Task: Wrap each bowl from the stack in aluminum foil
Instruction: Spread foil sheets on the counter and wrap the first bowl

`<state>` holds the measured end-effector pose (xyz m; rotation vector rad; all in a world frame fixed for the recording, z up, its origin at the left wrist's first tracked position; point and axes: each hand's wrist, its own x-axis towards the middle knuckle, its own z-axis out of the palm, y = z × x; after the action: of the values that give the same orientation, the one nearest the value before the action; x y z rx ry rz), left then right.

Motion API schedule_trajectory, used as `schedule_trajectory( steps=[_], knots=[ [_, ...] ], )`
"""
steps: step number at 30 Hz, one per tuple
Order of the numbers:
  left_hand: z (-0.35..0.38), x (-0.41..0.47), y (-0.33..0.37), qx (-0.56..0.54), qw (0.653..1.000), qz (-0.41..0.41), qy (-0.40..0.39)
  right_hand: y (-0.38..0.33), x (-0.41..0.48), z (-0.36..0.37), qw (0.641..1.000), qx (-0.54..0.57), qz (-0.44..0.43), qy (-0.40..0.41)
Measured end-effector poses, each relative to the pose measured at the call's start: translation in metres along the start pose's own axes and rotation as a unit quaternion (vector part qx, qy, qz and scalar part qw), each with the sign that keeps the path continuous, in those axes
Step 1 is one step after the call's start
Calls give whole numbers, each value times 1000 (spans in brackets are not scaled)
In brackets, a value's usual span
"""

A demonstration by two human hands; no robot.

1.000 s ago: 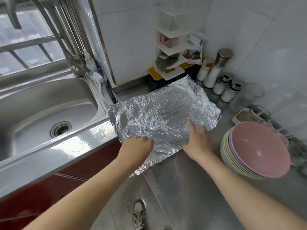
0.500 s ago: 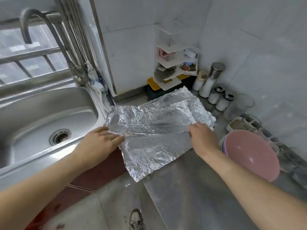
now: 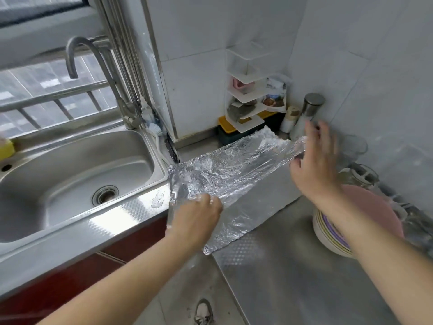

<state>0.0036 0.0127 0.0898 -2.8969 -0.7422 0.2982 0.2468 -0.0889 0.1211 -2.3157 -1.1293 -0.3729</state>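
Observation:
A crinkled sheet of aluminum foil (image 3: 236, 174) lies on the steel counter (image 3: 293, 266) beside the sink. Its upper layer is lifted and stretched taut between my two hands, while a lower layer stays flat on the counter. My left hand (image 3: 196, 216) grips the foil's near left corner with curled fingers. My right hand (image 3: 314, 160), blurred by motion, pinches the far right edge with its other fingers raised. The stack of bowls (image 3: 328, 233), with a pink bowl (image 3: 375, 207) tilted on top, stands at the right, partly hidden under my right forearm.
A steel sink (image 3: 77, 174) with a faucet (image 3: 93, 66) fills the left. At the back corner stand a white tiered rack (image 3: 246, 97), a yellow-lidded box (image 3: 227, 127), several shakers (image 3: 309, 109) and glass jars (image 3: 351, 148). The counter's front edge drops to the floor, where a shoe (image 3: 203, 313) shows.
My hands have moved apart, the right one going back and to the right. The foil's top layer has lifted and stretched out between them.

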Motion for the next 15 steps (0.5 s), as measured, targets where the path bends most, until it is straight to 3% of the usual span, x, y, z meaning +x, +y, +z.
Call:
schedule_trajectory(
  steps=[1,2,4,5,7,9,11,13,15],
  knots=[
    [-5,0,14,-8,1000,-4,-6,-2,-6,-1,991,98,93,-17],
    [-9,1,29,-21,1000,-11,-11,-7,-14,-2,953,223,198,-56],
    [-13,4,59,-69,997,-21,-20,-18,-38,4,809,408,383,-179],
    [-13,6,71,-104,994,-21,-25,-24,-52,10,754,434,429,-243],
    [-8,9,89,-202,978,-3,-57,-25,-75,32,707,448,462,-295],
    [3,11,92,-323,941,30,-98,-22,-89,52,710,439,482,-267],
    [17,11,75,-403,909,46,-96,-20,-93,59,738,407,480,-243],
    [34,15,40,-402,914,27,-38,-15,-92,57,761,372,473,-243],
    [48,17,-1,-370,929,-9,-8,-7,-91,53,758,367,476,-254]
  ],
)
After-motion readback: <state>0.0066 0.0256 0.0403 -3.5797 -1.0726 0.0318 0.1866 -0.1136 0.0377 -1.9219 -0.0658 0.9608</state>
